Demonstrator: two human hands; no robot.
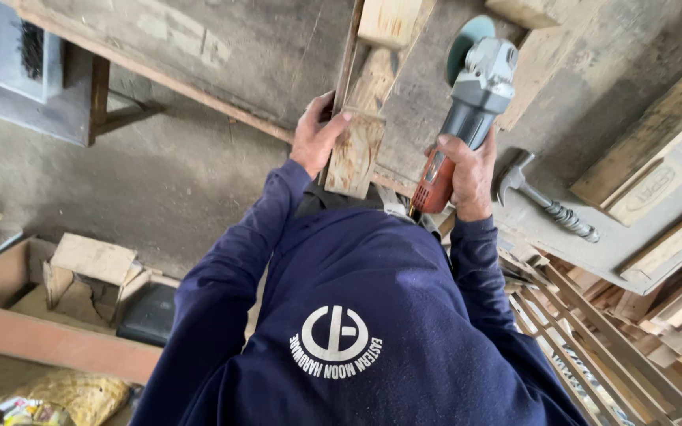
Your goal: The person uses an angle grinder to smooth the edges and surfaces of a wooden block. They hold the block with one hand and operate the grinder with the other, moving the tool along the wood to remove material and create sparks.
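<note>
Both arms, in dark navy long sleeves, reach forward from the torso with elbows bent and wrists bare past the cuffs. The left hand (317,138) is curled closed, thumb pointing toward the right, knuckles up. The right hand (467,177) is wrapped in a tight fist, back of the hand facing the camera, set slightly lower than the left.

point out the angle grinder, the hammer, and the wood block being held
angle grinder (467,110), head view, on its grey body.
hammer (550,207), head view, on its handle.
wood block (354,154), head view, on its near face.
</note>
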